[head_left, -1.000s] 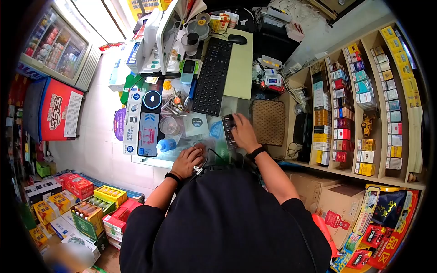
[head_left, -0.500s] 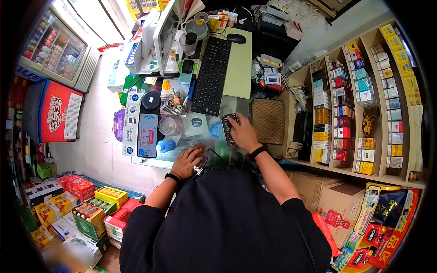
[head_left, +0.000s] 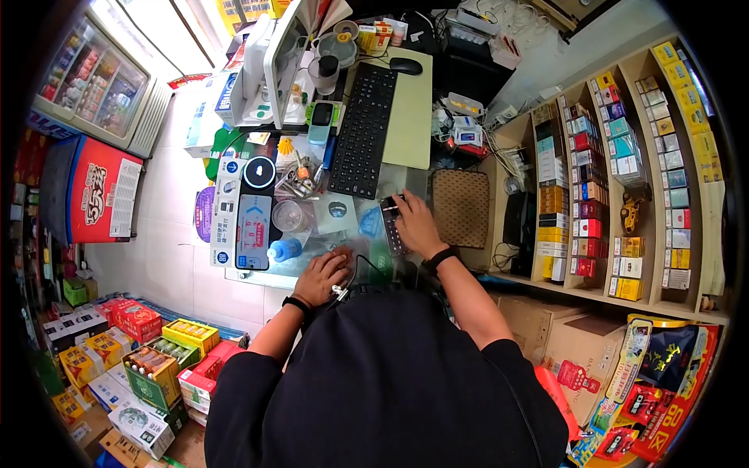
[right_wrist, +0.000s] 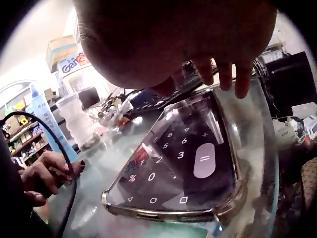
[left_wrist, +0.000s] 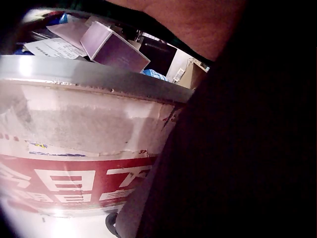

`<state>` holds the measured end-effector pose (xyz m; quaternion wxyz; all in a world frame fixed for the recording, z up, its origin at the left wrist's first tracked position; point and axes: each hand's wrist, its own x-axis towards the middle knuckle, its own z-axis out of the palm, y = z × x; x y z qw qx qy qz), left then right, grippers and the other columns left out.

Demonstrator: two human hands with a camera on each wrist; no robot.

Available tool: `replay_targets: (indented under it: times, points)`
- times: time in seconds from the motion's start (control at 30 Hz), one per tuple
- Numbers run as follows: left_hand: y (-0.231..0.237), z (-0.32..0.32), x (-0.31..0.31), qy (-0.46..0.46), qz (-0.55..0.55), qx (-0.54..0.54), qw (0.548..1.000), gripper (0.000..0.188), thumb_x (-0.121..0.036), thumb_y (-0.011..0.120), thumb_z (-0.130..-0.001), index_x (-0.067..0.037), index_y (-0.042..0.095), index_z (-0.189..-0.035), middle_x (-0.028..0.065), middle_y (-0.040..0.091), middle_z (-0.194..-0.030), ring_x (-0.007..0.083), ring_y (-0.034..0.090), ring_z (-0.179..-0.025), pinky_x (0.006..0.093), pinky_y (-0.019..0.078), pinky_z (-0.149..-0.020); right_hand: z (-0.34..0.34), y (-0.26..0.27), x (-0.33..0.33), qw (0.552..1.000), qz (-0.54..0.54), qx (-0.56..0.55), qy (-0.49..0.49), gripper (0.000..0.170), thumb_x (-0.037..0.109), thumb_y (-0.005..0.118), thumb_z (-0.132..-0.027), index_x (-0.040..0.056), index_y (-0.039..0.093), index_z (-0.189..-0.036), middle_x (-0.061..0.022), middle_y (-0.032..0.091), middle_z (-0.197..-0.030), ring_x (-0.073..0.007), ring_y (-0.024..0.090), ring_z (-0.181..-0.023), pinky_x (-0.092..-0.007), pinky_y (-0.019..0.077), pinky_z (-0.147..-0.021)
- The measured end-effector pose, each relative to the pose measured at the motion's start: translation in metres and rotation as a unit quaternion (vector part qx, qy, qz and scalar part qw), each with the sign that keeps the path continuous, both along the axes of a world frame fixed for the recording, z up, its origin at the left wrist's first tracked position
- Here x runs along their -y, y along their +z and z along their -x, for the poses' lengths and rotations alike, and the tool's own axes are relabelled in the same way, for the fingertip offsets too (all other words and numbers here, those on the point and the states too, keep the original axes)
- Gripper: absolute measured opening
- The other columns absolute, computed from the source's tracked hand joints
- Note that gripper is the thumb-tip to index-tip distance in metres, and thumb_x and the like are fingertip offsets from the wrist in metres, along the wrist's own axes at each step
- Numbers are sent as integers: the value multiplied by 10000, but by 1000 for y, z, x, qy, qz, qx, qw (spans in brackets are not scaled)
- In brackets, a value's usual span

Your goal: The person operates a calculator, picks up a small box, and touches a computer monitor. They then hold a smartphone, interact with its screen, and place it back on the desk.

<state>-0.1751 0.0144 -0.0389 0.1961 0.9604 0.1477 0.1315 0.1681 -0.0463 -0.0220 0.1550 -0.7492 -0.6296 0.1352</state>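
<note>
A smartphone (right_wrist: pixel 171 171) in a clear case lies on the glass desktop (right_wrist: pixel 94 191), a calculator keypad lit on its screen. In the head view my right hand (head_left: pixel 417 226) is over the phone (head_left: pixel 395 240), its fingers reaching across the upper part of the screen. The right wrist view has the fingertips (right_wrist: pixel 241 89) above the phone's far end. My left hand (head_left: pixel 324 277) rests at the near edge of the desk, fingers loosely bent and holding nothing. A black cable (right_wrist: pixel 73 191) runs in front of that hand in the right wrist view.
Left of the phone stand a blue-capped bottle (head_left: pixel 284 249), a clear cup (head_left: pixel 290 216) and a payment terminal (head_left: pixel 253 222). Beyond lie a keyboard (head_left: pixel 364 129) and mouse (head_left: pixel 406 66). Below the left wrist is a bin (left_wrist: pixel 74 129) of papers and boxes. Shelves (head_left: pixel 608 285) line the right.
My right hand shifts slightly over the phone, its fingers moving across the screen. The terminal's round light goes dark, then lights again, and its display changes. My left hand stays put.
</note>
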Motion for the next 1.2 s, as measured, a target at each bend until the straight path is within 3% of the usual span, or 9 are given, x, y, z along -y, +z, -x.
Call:
replay_targets:
  times: [0.27,0.47,0.67,1.2]
  points:
    - [2,0,-1,-4,0,-5,1000,379,-219,625,-893,-155,675,-1264,85,571,-1484,335,510,-1378,479,434,-1110,-12,9,1,998,-17,-64,17,629,103,511,-960,48,423,-1580,-227,466,-1557,-428,426,-1418,-487,357,-1216]
    - [1,0,0,1,5,-6,1000,366,-228,637,-901,-161,673,-1258,79,569,-1486,332,505,-1385,477,431,-1114,-15,1,19,989,-52,-130,-36,610,112,537,-962,39,443,-1561,-231,478,-1518,-449,477,-1362,-500,401,-1171]
    - [4,-1,-1,0,8,-7,1000,352,-227,646,-901,-170,672,-1247,74,567,-1486,327,498,-1392,478,424,-1123,-10,4,34,992,-59,-90,-62,505,127,568,-988,23,534,-1481,-206,527,-1413,-411,531,-1288,-476,467,-1089]
    - [0,1,-1,-1,7,-11,1000,359,-216,608,-906,-163,673,-1255,80,567,-1490,334,495,-1393,481,419,-1127,-5,-1,32,987,-5,-129,-98,453,176,531,-1071,45,522,-1504,-170,592,-1191,-380,606,-1026,-489,520,-910]
